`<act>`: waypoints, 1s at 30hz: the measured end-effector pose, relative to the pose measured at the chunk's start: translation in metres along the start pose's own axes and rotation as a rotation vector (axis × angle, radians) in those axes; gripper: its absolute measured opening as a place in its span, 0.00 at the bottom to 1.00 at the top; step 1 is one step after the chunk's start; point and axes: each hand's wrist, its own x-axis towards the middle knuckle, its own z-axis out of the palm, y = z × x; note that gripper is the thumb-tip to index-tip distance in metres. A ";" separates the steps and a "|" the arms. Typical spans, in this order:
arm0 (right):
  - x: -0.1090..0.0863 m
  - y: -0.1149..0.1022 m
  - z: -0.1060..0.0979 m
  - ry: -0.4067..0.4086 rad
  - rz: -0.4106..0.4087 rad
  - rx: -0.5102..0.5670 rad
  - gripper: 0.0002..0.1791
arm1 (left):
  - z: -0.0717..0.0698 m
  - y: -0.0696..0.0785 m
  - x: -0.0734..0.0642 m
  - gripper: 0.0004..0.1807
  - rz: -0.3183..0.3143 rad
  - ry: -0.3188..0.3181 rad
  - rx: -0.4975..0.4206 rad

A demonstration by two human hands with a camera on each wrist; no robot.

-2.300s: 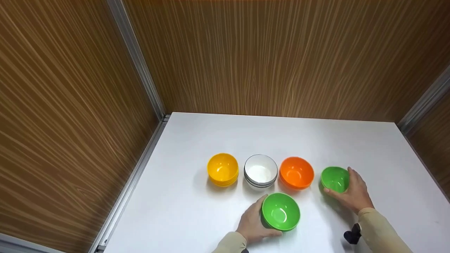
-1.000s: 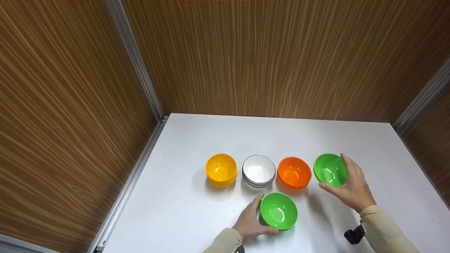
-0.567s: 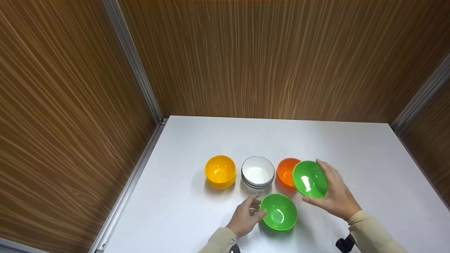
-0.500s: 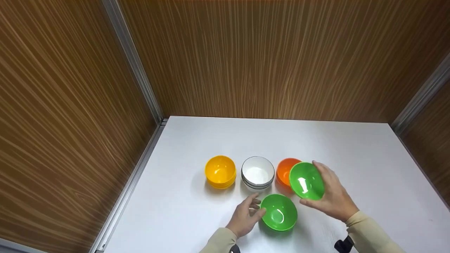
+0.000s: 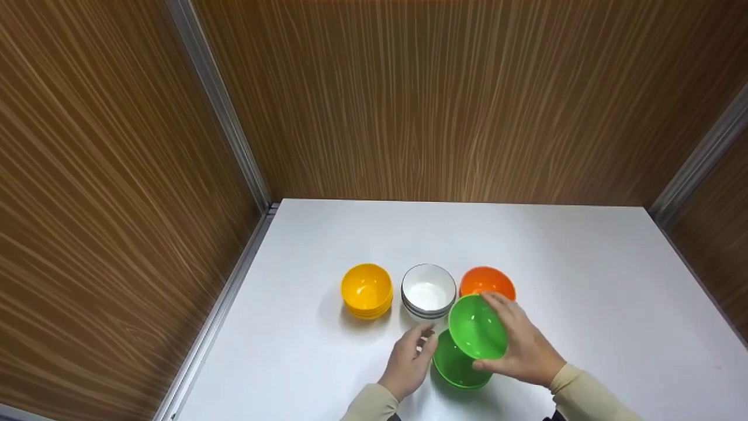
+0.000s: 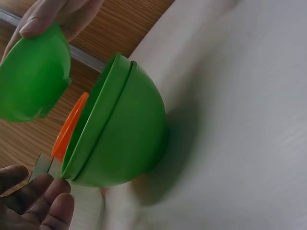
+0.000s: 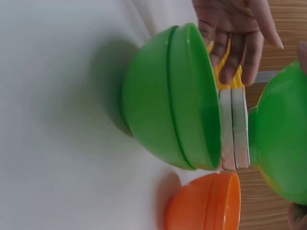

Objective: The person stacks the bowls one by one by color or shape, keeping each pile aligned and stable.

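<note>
My right hand (image 5: 523, 345) grips a green bowl (image 5: 477, 327) by its rim, thumb on the near side and fingers on the far side. That bowl hangs tilted above a nested pair of green bowls (image 5: 457, 365) standing on the table. In the left wrist view the held bowl (image 6: 36, 76) is apart from the pair (image 6: 120, 129). My left hand (image 5: 407, 362) is just left of the pair, holding nothing, with its fingers loosely bent. In the right wrist view the left hand's fingers (image 7: 235, 52) hang beside the pair's rim.
Behind the green bowls stand stacks of yellow bowls (image 5: 366, 289), white bowls with dark rims (image 5: 428, 289) and orange bowls (image 5: 487, 282), in a row on the white table (image 5: 327, 228). Wood-grain panels (image 5: 409, 99) enclose the back and sides.
My right hand has carried the green bowl leftward and nearer, from right of the orange stack to above the green pair. My left hand has let go of the pair and stays beside it.
</note>
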 end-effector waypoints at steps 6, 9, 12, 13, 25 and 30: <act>-0.006 -0.003 0.019 -0.022 -0.021 -0.015 0.69 | 0.004 0.000 -0.003 0.26 -0.020 0.004 0.063; -0.010 -0.002 0.025 -0.038 -0.036 -0.037 0.68 | 0.007 0.000 -0.004 0.28 -0.028 0.001 0.079; -0.014 0.000 0.031 -0.045 -0.044 -0.058 0.69 | 0.010 -0.002 -0.004 0.28 -0.026 0.000 0.084; -0.016 0.000 0.033 -0.048 -0.042 -0.061 0.69 | 0.011 -0.003 -0.004 0.28 -0.028 0.002 0.085; -0.027 0.007 0.050 -0.074 -0.027 -0.057 0.69 | 0.020 -0.013 -0.008 0.20 0.020 0.053 0.052; -0.025 0.009 0.053 -0.098 0.000 -0.037 0.69 | 0.019 -0.016 -0.007 0.20 -0.001 0.056 0.046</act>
